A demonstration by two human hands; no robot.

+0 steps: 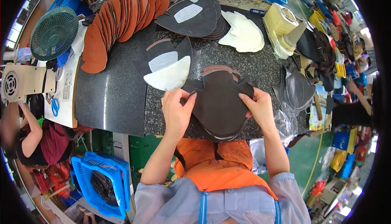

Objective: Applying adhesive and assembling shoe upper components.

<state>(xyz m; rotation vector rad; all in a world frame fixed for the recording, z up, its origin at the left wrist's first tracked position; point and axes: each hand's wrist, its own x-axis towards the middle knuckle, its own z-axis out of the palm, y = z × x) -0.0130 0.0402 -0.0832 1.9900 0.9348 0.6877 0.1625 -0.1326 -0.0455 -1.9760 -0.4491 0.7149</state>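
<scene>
A dark brown leather-like shoe upper piece (222, 106), with a reddish-brown strip along its far edge, lies in front of me at the near edge of the dark speckled worktop (122, 98). My left hand (176, 111) pinches its left wing between thumb and fingers. On the opposite side, my right hand (260, 107) grips the other wing, thumb on top and fingers partly hidden beneath. More layered edges show under the piece's near end. Just beyond my left hand rests another dark upper piece, with a grey patch and a white lining piece (168, 75) on it.
Reddish-brown sole-shaped pieces (122, 16) fan out at the far left. Beyond are stacked dark uppers (195, 24), white pieces (243, 32) and a cream container (281, 20). Plastic-covered dark pieces (299, 89) lie right. A blue basket (87, 175) and another person (32, 138) are left.
</scene>
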